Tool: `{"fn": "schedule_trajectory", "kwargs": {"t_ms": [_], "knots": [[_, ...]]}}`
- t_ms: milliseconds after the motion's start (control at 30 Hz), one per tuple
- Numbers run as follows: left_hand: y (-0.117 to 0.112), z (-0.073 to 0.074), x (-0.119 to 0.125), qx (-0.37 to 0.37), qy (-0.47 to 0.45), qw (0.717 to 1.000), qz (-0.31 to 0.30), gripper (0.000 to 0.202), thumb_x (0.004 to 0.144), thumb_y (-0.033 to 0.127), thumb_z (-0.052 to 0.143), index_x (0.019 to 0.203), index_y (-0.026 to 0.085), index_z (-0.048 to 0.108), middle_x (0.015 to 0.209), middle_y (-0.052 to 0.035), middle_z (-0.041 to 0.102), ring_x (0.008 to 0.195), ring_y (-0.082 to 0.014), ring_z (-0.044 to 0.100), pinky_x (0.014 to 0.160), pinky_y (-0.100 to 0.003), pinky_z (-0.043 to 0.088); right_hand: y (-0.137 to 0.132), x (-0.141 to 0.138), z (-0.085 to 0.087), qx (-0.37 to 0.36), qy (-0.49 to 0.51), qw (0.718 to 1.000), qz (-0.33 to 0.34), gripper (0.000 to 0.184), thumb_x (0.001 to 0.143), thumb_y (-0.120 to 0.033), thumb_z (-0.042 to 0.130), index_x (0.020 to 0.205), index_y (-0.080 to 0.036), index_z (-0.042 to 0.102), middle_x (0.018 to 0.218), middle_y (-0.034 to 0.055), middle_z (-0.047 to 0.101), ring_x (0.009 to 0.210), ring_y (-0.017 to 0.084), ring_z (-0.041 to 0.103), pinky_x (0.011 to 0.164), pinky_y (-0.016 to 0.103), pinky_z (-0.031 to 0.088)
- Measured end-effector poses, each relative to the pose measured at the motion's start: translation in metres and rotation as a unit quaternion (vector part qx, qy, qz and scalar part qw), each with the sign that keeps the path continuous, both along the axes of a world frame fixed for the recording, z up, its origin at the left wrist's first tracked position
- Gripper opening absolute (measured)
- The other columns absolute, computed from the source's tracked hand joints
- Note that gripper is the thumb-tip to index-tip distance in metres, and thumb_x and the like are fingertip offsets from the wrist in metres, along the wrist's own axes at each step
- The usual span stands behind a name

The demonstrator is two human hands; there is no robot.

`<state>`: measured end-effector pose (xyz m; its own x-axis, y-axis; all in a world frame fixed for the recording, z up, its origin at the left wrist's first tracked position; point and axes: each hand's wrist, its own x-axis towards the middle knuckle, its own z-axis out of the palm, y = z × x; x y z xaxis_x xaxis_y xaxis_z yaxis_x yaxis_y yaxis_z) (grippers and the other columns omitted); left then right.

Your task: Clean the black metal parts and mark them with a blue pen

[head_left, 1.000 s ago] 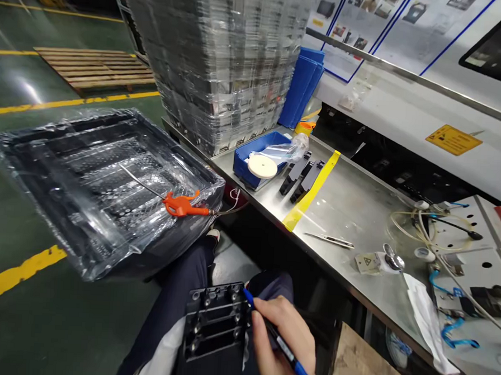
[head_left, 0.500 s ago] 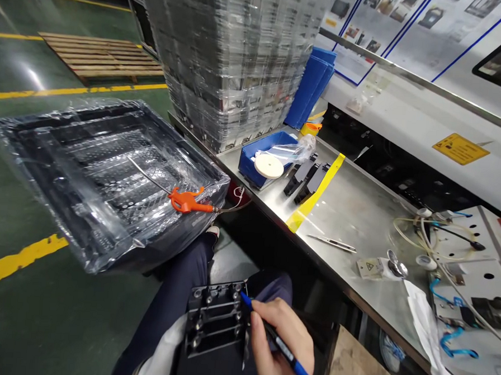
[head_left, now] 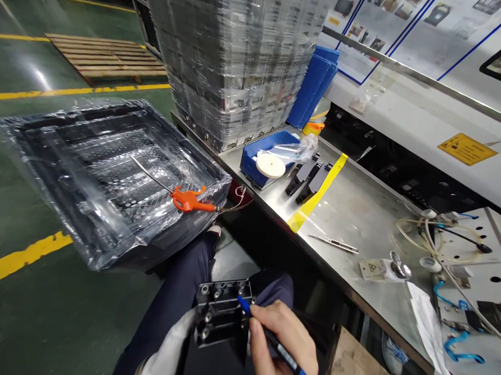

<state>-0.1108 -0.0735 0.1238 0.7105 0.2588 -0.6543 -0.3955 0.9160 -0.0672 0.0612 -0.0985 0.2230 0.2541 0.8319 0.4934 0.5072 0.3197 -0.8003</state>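
Observation:
Low in the head view, my bare right hand (head_left: 287, 338) pinches a blue-and-black pen (head_left: 283, 351). The pen's blue tip rests on or just over the ribbed end of a black plastic part (head_left: 222, 320), which has several small metal-ringed holes. I cannot tell whether the tip touches. My left hand (head_left: 168, 351), in a white glove, is closed along the left side of this part and steadies it above my lap; most of its fingers are hidden behind the part.
An orange air blow gun (head_left: 189, 199) lies on a plastic-lined crate (head_left: 106, 224) at left. On the metal bench (head_left: 358, 210) are a blue bin (head_left: 251, 168), black parts (head_left: 312, 179), yellow tape (head_left: 317, 194), tweezers (head_left: 334, 244) and a white cloth (head_left: 430, 331). Wrapped stacked trays (head_left: 236, 58) stand behind.
The black part has tilted and shifted slightly right and up. The pen tip has moved from its right-hand edge corner slightly inward, over the ribs.

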Motion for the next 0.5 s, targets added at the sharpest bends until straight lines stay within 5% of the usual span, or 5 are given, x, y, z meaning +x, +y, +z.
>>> {"fn": "schedule_trajectory", "kwargs": {"t_ms": [200, 500], "knots": [[0.009, 0.028, 0.011, 0.009, -0.055, 0.998, 0.001, 0.065, 0.068, 0.048, 0.086, 0.121, 0.013, 0.073, 0.108, -0.0123, 0.079, 0.117, -0.037, 0.066, 0.111, -0.044, 0.042, 0.008, -0.006, 0.007, 0.013, -0.031, 0.999, 0.021, 0.026, 0.086, -0.004, 0.067, 0.105, -0.022, 0.071, 0.086, 0.0008, 0.075, 0.078, 0.014, 0.069, 0.074, 0.027, 0.056], [0.013, 0.036, 0.02, 0.026, -0.083, 0.996, 0.017, 0.056, 0.07, 0.045, 0.086, 0.113, 0.012, 0.077, 0.105, -0.0125, 0.079, 0.117, -0.0354, 0.066, 0.112, -0.041, 0.04, 0.009, -0.003, 0.002, -0.005, -0.021, 0.999, 0.044, 0.022, 0.088, -0.005, 0.065, 0.103, -0.019, 0.072, 0.083, 0.0012, 0.072, 0.072, 0.011, 0.065, 0.069, 0.026, 0.053]]}}
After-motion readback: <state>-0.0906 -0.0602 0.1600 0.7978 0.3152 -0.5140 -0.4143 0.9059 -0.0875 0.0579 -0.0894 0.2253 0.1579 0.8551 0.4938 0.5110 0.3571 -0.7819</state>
